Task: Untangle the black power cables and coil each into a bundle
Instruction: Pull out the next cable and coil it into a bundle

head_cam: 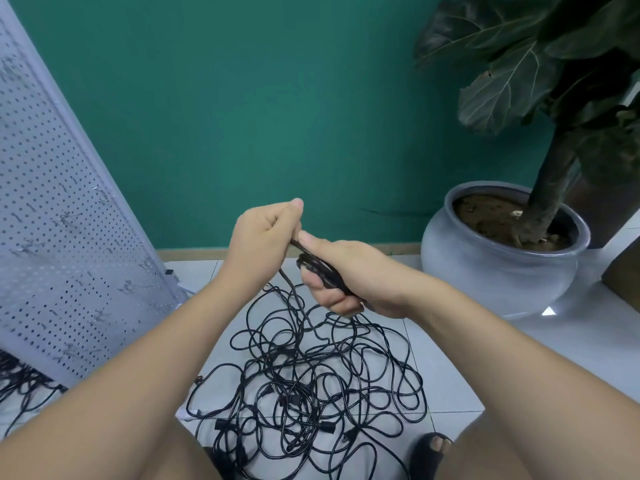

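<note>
Gripping a small started coil of black power cable [323, 274], the right hand [356, 278] is bundling while the left hand [259, 237] is pinching its strand [288, 277]; the large floor tangle [294, 398] is lying unsorted.

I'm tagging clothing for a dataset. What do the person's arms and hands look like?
The left arm and right arm are bare, no sleeves in view. The left hand and right hand wear no gloves; no watch, bracelet or ring shows.

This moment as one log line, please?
step: coiling | left hand: pinches strand | right hand: grips bundle | pile: tangled on floor
</note>
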Available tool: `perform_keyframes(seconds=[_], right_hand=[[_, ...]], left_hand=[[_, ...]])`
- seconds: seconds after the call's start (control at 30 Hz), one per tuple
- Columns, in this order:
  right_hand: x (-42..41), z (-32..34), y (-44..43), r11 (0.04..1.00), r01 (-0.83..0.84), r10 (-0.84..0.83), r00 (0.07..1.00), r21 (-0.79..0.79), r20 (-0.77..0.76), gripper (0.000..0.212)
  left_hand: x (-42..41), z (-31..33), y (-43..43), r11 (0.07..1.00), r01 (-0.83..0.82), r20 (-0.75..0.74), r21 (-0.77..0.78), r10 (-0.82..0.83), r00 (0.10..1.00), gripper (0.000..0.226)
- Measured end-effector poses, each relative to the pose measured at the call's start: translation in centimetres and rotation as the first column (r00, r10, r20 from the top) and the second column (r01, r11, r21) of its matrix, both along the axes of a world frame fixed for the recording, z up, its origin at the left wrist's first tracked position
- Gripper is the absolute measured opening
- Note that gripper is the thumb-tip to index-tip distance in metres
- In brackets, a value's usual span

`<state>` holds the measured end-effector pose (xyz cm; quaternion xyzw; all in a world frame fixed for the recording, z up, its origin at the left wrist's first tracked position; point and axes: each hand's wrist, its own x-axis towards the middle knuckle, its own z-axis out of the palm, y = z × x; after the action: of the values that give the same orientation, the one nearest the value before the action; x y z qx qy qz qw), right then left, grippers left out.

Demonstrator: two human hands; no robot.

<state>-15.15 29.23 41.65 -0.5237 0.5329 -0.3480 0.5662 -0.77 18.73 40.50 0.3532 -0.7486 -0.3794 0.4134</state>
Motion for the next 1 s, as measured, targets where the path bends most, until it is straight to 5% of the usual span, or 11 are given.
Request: perform_keyframes(seconds=[0.13, 0.23, 0.43, 0.6, 0.8, 1.0], right_hand=[[0.3, 1.4, 1.1, 0.998, 0.013, 0.002, 0.969, -0.056, 0.248, 0.058], [0.8, 2.3, 1.4, 0.978, 0.147, -0.078, 0.917, -0.149, 0.391, 0.056], [0.5, 3.1, 0.7, 0.873, 0.391, -0.228, 0.855, -0.292, 0.465, 0.046], [-0.2, 3.0, -0.3, 0.749, 0.509, -0.428, 0.860, -0.424, 0.277, 0.041], [-2.6, 1.4, -2.2, 0.603, 0.491, -0.639, 0.769, -0.629, -0.012, 0.050], [-5.2, -0.1, -3.8, 0.690, 0.411, -0.655, 0.704, -0.596, -0.274, 0.052]], left_hand=[[-0.8, -0.2, 0.6, 0.957, 0.042, -0.105, 0.288, -0.012, 0.994, 0.064], [-2.0, -0.9, 1.5, 0.939, 0.025, -0.023, 0.343, -0.019, 1.000, 0.055], [-4.3, -2.3, 4.0, 0.877, 0.155, -0.116, 0.455, -0.114, 0.987, 0.061], [-5.5, -2.7, 6.4, 0.851, 0.276, -0.109, 0.446, -0.255, 0.961, 0.066], [-5.4, -4.2, 6.8, 0.899, 0.327, 0.190, 0.293, -0.390, 0.901, 0.045], [-4.1, -2.7, 5.2, 0.961, 0.259, 0.348, -0.098, -0.211, 0.914, 0.041]])
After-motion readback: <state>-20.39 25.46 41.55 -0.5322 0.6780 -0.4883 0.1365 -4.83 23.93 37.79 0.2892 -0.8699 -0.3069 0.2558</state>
